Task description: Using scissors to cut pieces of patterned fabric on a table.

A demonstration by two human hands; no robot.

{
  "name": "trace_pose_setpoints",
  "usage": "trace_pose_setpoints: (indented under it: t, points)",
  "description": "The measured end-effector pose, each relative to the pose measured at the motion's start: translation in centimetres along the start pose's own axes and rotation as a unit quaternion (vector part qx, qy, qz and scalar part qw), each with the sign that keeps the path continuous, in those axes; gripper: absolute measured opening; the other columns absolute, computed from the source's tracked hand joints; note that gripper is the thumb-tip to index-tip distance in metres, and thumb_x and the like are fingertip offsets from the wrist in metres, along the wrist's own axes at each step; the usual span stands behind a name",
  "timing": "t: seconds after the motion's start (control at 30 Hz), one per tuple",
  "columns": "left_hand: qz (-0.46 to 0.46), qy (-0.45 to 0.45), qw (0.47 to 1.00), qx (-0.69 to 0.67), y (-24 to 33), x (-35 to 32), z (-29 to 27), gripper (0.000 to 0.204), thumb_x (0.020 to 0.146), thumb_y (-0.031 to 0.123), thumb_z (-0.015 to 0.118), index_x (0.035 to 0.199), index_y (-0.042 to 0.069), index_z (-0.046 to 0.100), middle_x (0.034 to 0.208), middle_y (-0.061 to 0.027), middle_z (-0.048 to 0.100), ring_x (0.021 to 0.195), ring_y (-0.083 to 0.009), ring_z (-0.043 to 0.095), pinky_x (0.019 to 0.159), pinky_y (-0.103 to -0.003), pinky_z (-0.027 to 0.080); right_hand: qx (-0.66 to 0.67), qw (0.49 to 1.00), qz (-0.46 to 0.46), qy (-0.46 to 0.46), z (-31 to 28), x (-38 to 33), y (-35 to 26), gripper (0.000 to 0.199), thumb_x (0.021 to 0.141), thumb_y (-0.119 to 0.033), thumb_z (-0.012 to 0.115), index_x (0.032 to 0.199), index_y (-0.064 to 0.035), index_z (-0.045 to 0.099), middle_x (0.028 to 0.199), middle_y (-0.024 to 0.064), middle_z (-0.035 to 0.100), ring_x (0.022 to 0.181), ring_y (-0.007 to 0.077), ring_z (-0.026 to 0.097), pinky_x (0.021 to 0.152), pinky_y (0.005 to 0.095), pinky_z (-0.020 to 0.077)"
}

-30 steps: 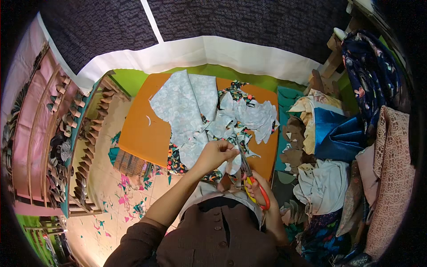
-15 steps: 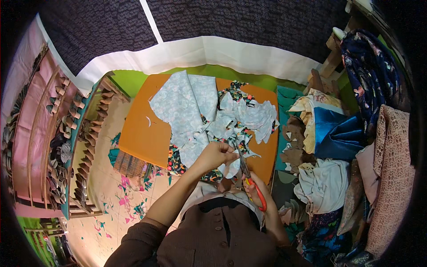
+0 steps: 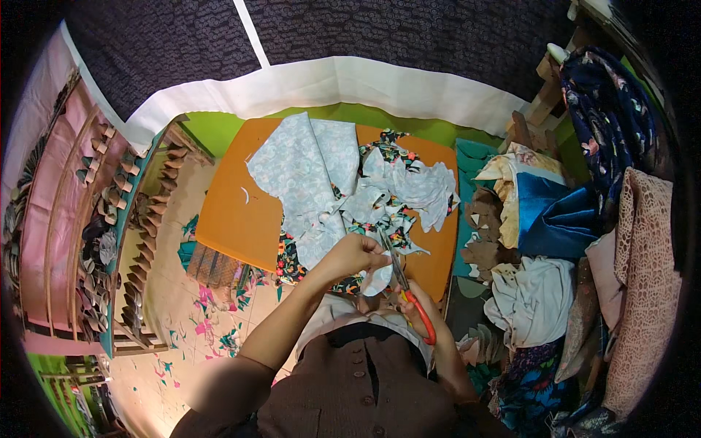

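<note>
Both hands met low in the centre of the view, above the person's brown buttoned garment (image 3: pixel 350 387). Left hand (image 3: pixel 355 255) was curled closed, pinching a small pale fabric piece (image 3: pixel 376 277) between fingers and thumb. Right hand (image 3: pixel 418 310) was closed through the orange handles of a pair of scissors (image 3: pixel 405 288), whose blades pointed up and away and touched the edge of that pale piece. How far the blades stood apart could not be told.

At far left, pink slatted racks (image 3: pixel 51 219) held rows of small folded pieces in brown and grey. Beside them, the pale floor (image 3: pixel 175 306) was littered with pink and teal scraps. Next came an orange board (image 3: pixel 237 219) lying on a green mat (image 3: pixel 219 131). Across the board spread a large pale blue patterned cloth (image 3: pixel 299 175), over a black floral cloth (image 3: pixel 391 146), with a crumpled heap of pale offcuts (image 3: pixel 420 186) toward the board's right side, just beyond the hands. A white sheet (image 3: pixel 328 84) ran behind the board, with dark patterned fabric (image 3: pixel 409 29) above it.

Right of the board lay brown cut shapes (image 3: pixel 485 233) on teal cloth, then piled fabrics: cream, bright blue satin (image 3: pixel 555 219), white (image 3: pixel 529 299), navy floral (image 3: pixel 610 124), and pink lace (image 3: pixel 646 277) at far right. No packages, labels or signs could be made out.
</note>
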State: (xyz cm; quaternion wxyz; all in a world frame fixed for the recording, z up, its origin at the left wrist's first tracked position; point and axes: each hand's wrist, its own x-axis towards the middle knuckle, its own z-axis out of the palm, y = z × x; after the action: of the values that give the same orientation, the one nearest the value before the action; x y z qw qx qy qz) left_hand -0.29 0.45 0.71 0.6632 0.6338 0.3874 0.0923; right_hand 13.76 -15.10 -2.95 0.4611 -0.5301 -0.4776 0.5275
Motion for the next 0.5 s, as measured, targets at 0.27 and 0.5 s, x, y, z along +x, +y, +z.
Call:
trace_pose_setpoints:
  t: [0.27,0.5]
  points:
    - [-0.01,-0.003,1.0,-0.019,-1.2,0.1,-0.1,0.02,0.074,0.02,0.064,0.068,0.002,0.059,0.059,0.0001,0.053,0.054,-0.0061,0.048,0.05,-0.021,0.04,-0.01,0.998,0.057,0.009,-0.4,-0.6,0.1,0.059,0.078,-0.06,0.042,0.096,-0.004,0.044,0.066,-0.0019,0.041,0.056,0.0055,0.038,0.048,0.0178,0.0304]
    - [-0.064,0.112,0.969,-0.212,-2.7,0.5,-0.5,0.026,0.086,0.026,0.049,0.097,0.004,0.044,0.074,-0.004,0.047,0.061,-0.0136,0.053,0.056,-0.027,0.05,-0.415,0.885,0.151,0.148,-2.8,2.9,4.5,0.045,0.079,-0.04,0.055,0.102,-0.0021,0.046,0.084,0.0147,0.053,0.074,0.0273,0.053,0.066,0.0348,0.0426]
